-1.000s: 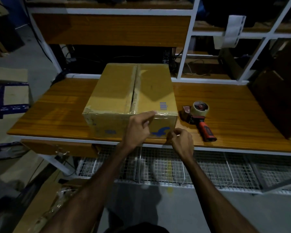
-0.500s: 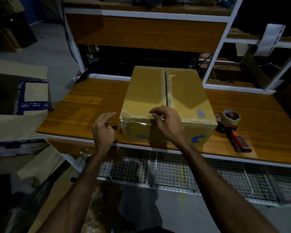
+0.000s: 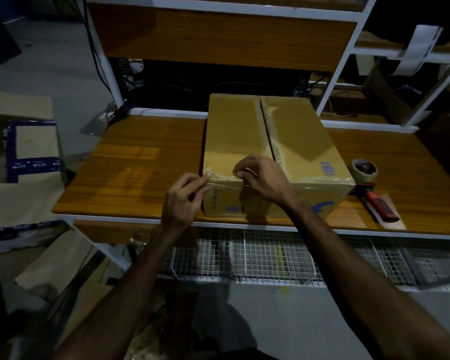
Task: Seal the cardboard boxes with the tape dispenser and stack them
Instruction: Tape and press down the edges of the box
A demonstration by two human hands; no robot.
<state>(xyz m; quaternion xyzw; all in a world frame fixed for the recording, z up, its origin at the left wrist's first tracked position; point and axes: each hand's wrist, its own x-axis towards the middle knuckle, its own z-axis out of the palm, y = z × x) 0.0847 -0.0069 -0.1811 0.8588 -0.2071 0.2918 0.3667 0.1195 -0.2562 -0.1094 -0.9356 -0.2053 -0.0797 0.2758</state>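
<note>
Pressing box (image 3: pixel 244 136) edge, both hands' fingers (image 3: pixel 240 174) (curled).

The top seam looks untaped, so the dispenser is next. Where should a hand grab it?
Grip the tape dispenser by its red handle, coming from above on the near side. It lies flat on the table right of the box, handle toward the person, roll away.

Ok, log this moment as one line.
stage: smoothing tape on near edge | left hand: at cardboard box near-left corner | right hand: fingertips on near top edge | tape dispenser: idle on table, right of box
</note>
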